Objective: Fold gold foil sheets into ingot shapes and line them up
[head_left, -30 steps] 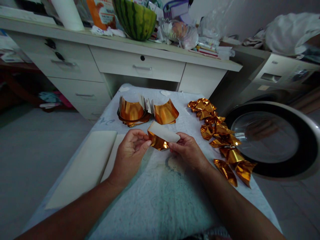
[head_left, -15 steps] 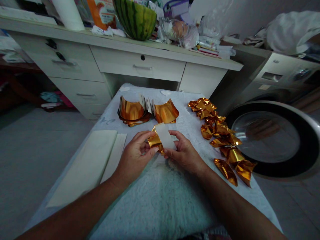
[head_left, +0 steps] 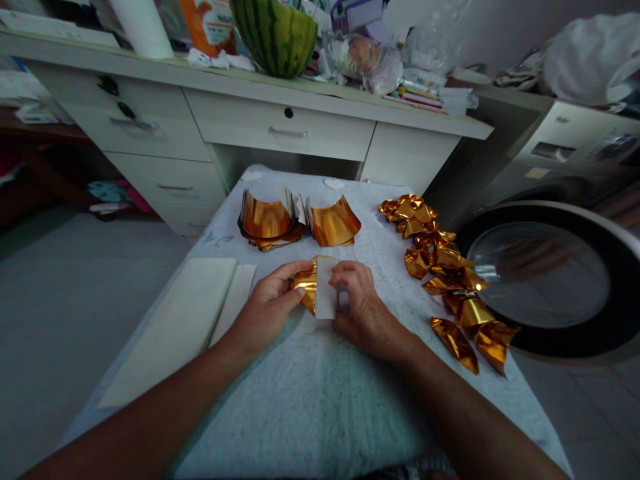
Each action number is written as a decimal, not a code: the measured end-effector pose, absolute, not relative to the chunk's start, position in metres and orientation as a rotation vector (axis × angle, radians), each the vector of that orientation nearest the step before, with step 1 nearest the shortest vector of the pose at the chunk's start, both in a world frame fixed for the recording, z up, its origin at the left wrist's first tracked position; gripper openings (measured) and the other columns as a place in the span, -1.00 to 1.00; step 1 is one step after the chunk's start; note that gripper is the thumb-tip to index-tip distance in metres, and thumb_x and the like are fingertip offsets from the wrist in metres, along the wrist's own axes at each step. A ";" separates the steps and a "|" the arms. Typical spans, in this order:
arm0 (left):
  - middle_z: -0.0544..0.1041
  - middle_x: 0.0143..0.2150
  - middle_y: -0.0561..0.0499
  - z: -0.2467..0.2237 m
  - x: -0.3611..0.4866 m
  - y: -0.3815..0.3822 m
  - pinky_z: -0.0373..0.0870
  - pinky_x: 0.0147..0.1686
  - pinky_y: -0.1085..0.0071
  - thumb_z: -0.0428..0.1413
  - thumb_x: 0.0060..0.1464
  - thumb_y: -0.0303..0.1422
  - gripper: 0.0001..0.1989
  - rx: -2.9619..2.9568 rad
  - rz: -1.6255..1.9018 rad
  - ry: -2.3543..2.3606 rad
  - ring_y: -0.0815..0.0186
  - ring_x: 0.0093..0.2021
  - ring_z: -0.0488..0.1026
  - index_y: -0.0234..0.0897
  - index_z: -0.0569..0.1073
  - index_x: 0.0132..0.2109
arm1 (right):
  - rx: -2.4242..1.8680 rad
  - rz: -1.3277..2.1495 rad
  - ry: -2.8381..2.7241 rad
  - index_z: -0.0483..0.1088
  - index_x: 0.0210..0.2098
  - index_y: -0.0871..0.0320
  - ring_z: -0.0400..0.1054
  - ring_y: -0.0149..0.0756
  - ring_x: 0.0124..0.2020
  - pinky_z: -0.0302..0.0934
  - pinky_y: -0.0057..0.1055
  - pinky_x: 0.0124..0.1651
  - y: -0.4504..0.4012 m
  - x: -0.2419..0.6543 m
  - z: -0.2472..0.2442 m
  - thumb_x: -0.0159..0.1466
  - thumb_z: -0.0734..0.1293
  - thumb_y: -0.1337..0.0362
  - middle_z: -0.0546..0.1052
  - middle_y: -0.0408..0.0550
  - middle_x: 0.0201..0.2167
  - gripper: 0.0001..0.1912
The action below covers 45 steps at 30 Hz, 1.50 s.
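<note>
My left hand (head_left: 273, 301) pinches the golden side of a sheet of gold foil paper (head_left: 307, 288), thumb in front. The sheet is partly folded, and its white back faces me on the right half. At that white part's right edge, my right hand (head_left: 363, 308) has its fingers bent and closed on the paper; the fingertips are partly hidden. Just beyond my hands lie two curved stacks of gold foil sheets (head_left: 333, 223). Several folded gold foil pieces (head_left: 453, 283) run in a row along the right side of the cloth-covered table (head_left: 320, 393).
White paper sheets (head_left: 173, 327) lie at the table's left. Behind stands a white desk (head_left: 280, 137) with drawers, holding a cut watermelon (head_left: 275, 37), bags and clutter. On the right, a washing machine's open round door (head_left: 540, 277) comes close to the table edge.
The foil sheet has turned more upright, with its white part now squared toward me. My right hand's fingers have shifted up and curled more at its right edge. My view has shifted slightly.
</note>
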<state>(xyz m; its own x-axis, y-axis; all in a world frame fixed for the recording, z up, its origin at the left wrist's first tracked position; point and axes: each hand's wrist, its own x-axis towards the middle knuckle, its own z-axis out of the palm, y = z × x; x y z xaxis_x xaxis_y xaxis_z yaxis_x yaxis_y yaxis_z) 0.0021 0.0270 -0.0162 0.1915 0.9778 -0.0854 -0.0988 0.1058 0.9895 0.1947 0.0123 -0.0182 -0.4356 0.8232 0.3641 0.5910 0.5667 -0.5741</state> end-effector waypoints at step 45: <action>0.41 -0.23 0.01 -0.021 -0.013 0.025 0.33 -0.08 0.19 0.08 0.05 -0.46 -0.91 2.239 0.567 1.187 0.19 -0.12 0.36 -0.20 0.46 -0.35 | -1.443 0.651 -2.214 0.44 -0.43 0.14 0.19 -0.18 -0.10 0.03 -0.17 -0.03 0.017 0.178 -0.023 0.17 0.47 0.31 0.41 -0.08 -0.21 -0.87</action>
<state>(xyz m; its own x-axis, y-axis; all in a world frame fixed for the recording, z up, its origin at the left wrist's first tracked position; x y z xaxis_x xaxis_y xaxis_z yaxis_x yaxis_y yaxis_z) -0.0129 0.0250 -0.0207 0.5239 0.8443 0.1123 0.6182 -0.4676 0.6318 0.1785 0.0166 -0.0231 -0.3753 0.9227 0.0886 0.7278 0.3525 -0.5883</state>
